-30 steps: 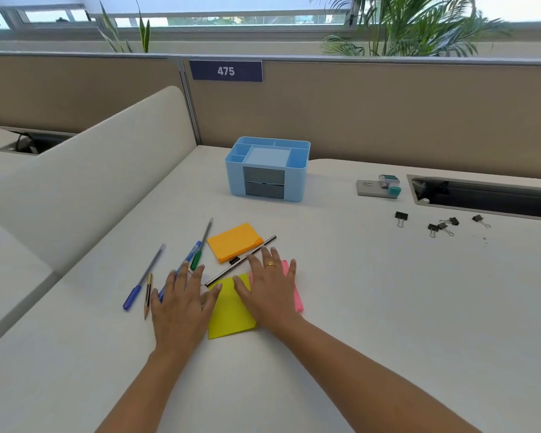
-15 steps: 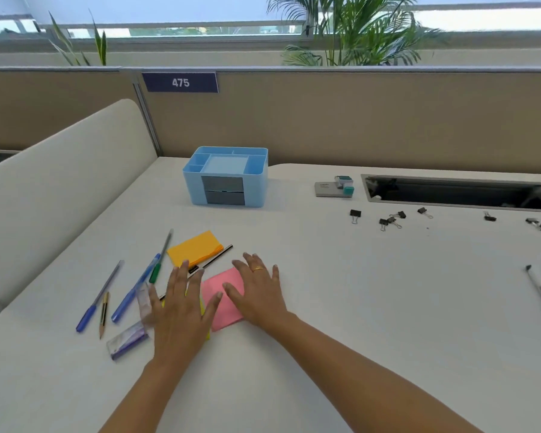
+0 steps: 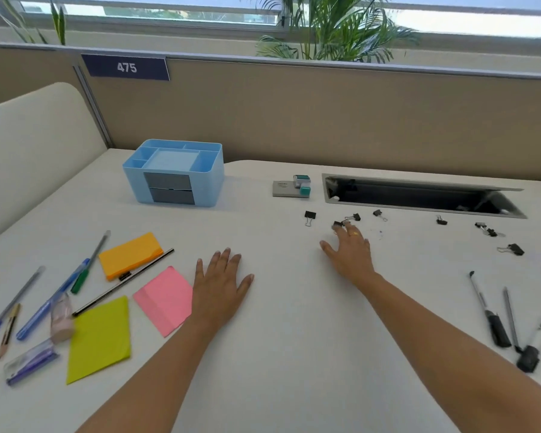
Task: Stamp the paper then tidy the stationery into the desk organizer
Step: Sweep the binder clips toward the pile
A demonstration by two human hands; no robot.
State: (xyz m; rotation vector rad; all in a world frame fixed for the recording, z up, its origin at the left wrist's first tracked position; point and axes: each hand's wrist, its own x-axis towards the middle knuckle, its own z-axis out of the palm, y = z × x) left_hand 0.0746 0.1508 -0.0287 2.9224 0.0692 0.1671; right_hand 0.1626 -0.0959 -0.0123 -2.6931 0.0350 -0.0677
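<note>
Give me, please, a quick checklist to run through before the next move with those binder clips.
1. Right hand free to grasp: ok, fingers spread, holding nothing.
2. A binder clip within reach: ok, one lies at its fingertips.
3. Left hand out of the way: ok, flat on the desk, apart from the clips.
4. Desk organizer has room: ok, the visible top compartments look empty.
5. Paper already stamped: cannot tell; the stamp stands beyond the clips, and no stamped sheet is plainly visible.
</note>
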